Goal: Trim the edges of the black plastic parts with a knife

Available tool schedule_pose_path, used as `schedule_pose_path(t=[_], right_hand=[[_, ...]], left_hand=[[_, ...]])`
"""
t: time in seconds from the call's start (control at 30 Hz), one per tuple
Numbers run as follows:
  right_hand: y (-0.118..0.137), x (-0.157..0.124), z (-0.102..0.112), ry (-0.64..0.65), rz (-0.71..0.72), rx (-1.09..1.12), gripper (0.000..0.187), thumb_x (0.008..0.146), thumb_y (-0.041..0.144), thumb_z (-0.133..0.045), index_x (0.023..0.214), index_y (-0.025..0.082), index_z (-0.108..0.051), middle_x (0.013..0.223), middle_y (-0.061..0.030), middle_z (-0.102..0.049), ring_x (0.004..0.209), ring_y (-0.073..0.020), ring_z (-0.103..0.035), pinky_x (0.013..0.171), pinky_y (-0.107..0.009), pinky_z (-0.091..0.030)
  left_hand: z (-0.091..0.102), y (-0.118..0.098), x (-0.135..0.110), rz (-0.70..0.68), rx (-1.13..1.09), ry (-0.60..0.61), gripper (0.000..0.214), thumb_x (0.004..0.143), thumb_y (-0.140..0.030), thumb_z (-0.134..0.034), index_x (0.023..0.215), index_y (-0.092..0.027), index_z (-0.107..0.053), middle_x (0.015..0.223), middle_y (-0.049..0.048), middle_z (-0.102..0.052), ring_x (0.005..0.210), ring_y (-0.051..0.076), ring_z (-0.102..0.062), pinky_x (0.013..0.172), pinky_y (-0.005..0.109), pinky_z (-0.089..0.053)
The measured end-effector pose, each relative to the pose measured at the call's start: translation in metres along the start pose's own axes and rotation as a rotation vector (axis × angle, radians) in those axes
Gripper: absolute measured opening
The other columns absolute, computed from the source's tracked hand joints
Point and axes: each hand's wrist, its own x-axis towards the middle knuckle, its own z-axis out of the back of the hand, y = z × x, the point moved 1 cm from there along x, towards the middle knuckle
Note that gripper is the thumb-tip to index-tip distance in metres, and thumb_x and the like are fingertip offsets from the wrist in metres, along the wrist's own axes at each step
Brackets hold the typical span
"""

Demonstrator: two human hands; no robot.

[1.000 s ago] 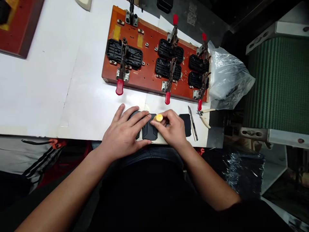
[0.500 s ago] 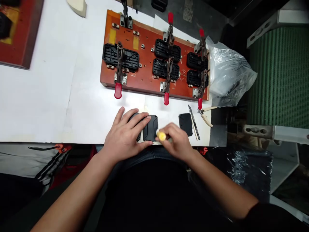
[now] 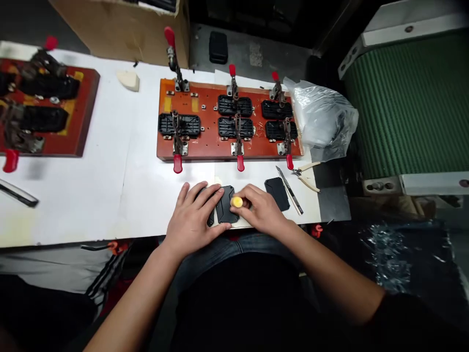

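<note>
My left hand (image 3: 192, 215) lies flat, fingers spread, on a black plastic cover (image 3: 224, 207) at the table's near edge and presses it down. My right hand (image 3: 260, 209) is closed round a small tool with a yellow end (image 3: 237, 202), which rests against the cover's right side. A second black cover (image 3: 277, 192) lies just right of my right hand.
An orange jig board (image 3: 205, 139) with red-handled toggle clamps holds several black parts behind my hands. A knife (image 3: 289, 184) and cutters (image 3: 306, 176) lie at the right. A plastic bag (image 3: 320, 117), a green conveyor (image 3: 406, 102), another jig (image 3: 73, 142) at the left and a cardboard box (image 3: 124, 24) surround the table.
My right hand with the yellow-ended tool moved down along the cover's right edge, then back up. The camera tilted up, showing more of the far table. My left hand stayed put.
</note>
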Motion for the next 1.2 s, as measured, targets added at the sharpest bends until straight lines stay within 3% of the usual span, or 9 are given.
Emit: schedule_pose_path(t=[0.1,0.23,0.37,0.5,0.67,0.8,1.0,1.1,1.2], right_hand=[[0.003,-0.003,0.006,-0.007,0.071,-0.013,0.015,0.097,0.012,-0.068,0.106,0.021,-0.063,0.097,-0.0026,-0.063,0.085,-0.0190,-0.061,0.077,-0.031,-0.048],[0.007,-0.048,0.026,0.076,0.034,0.042,0.015,0.098,0.015,-0.069,0.111,0.023,-0.065,0.098,-0.0034,-0.066,0.087,-0.0205,-0.063,0.077,-0.032,-0.051],[0.001,-0.087,0.044,-0.186,-0.181,0.129,0.022,0.095,0.025,-0.077,0.115,0.026,-0.067,0.108,-0.0049,-0.070,0.090,-0.0218,-0.068,0.076,-0.033,-0.056],[-0.008,-0.091,0.052,-0.270,-0.290,0.222,0.026,0.093,0.029,-0.077,0.117,0.027,-0.068,0.112,-0.0043,-0.071,0.097,-0.0227,-0.071,0.083,-0.036,-0.060],[-0.013,-0.087,0.066,-0.330,-0.290,0.269,0.028,0.093,0.033,-0.077,0.118,0.026,-0.067,0.117,-0.0059,-0.073,0.101,-0.0238,-0.073,0.088,-0.037,-0.061],[0.002,-0.053,0.054,-0.186,-0.180,0.157,0.023,0.094,0.031,-0.077,0.115,0.026,-0.067,0.109,-0.0060,-0.074,0.094,-0.0246,-0.072,0.075,-0.035,-0.060],[0.037,0.027,-0.012,0.177,0.204,-0.105,0.019,0.095,0.014,-0.070,0.109,0.022,-0.060,0.102,-0.0059,-0.068,0.087,-0.0230,-0.065,0.075,-0.035,-0.052],[0.036,0.031,-0.027,0.270,0.258,-0.219,0.017,0.094,0.008,-0.061,0.105,0.021,-0.059,0.099,-0.0060,-0.064,0.086,-0.0231,-0.062,0.075,-0.034,-0.049],[0.036,0.028,-0.023,0.349,0.254,-0.251,0.012,0.098,0.011,-0.055,0.104,0.021,-0.059,0.095,-0.0052,-0.062,0.083,-0.0218,-0.061,0.072,-0.032,-0.047]], left_hand=[[0.004,0.001,-0.002,-0.021,0.031,0.028,0.083,0.091,-0.063,-0.066,0.160,-0.024,-0.042,0.162,0.0115,-0.051,0.153,0.039,-0.038,0.131,0.067,-0.016],[0.010,-0.004,0.005,-0.024,0.067,0.112,0.083,0.092,-0.061,-0.066,0.161,-0.022,-0.041,0.165,0.0123,-0.048,0.154,0.042,-0.034,0.129,0.072,-0.017],[0.005,-0.032,0.034,-0.028,0.086,0.174,0.081,0.092,-0.055,-0.068,0.160,-0.020,-0.042,0.167,0.0124,-0.044,0.157,0.045,-0.029,0.128,0.074,-0.016],[0.008,-0.058,0.052,-0.091,0.008,0.183,0.083,0.091,-0.052,-0.072,0.162,-0.024,-0.038,0.176,0.0141,-0.024,0.162,0.041,-0.021,0.129,0.070,-0.020],[0.036,-0.020,0.009,0.034,0.025,0.116,0.093,0.093,-0.049,-0.071,0.168,-0.029,-0.019,0.177,0.0154,-0.021,0.165,0.038,-0.015,0.129,0.068,-0.021],[0.039,0.016,-0.029,0.115,0.000,0.175,0.092,0.095,-0.049,-0.069,0.168,-0.029,-0.017,0.173,0.0174,-0.031,0.163,0.037,-0.021,0.129,0.068,-0.019],[0.024,0.023,-0.036,0.139,-0.054,0.042,0.088,0.090,-0.054,-0.074,0.163,-0.024,-0.033,0.168,0.0172,-0.042,0.160,0.035,-0.032,0.132,0.063,-0.020],[0.020,0.025,-0.038,0.131,-0.070,0.014,0.085,0.089,-0.057,-0.073,0.159,-0.022,-0.041,0.168,0.0151,-0.043,0.159,0.034,-0.034,0.132,0.061,-0.020],[0.018,0.027,-0.040,0.119,-0.080,-0.016,0.080,0.090,-0.057,-0.072,0.157,-0.021,-0.045,0.167,0.0124,-0.045,0.159,0.033,-0.034,0.134,0.059,-0.019]])
